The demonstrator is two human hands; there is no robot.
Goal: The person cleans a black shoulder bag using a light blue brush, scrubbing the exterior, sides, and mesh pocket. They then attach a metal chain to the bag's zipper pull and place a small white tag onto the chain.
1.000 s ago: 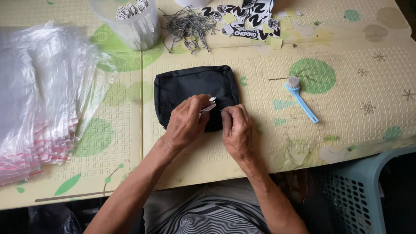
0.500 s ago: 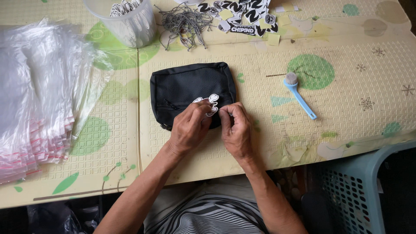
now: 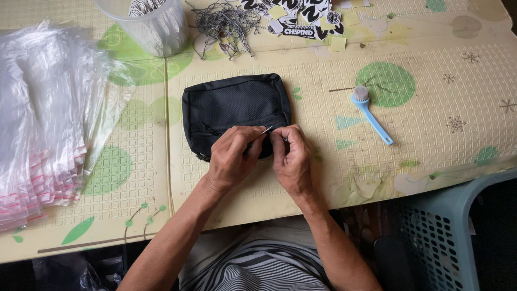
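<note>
- Black zip pouch (image 3: 234, 108), flat on tabletop (image 3: 431, 134).
- Left hand (image 3: 232, 157) and right hand (image 3: 291, 159): both pinching a small tag at its zipper.
- Step, judged: tag attachment; next needs fine threading.

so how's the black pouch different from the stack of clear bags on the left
The black pouch is a single opaque dark fabric piece; the clear plastic bags are many thin see-through sheets piled up. The pouch lies mid-table under the left hand and right hand, which work at its near edge; the bags lie untouched off to the side. The pouch looks padded and boxy, the bags flat and crinkled. Both rest on the patterned mat.
</note>
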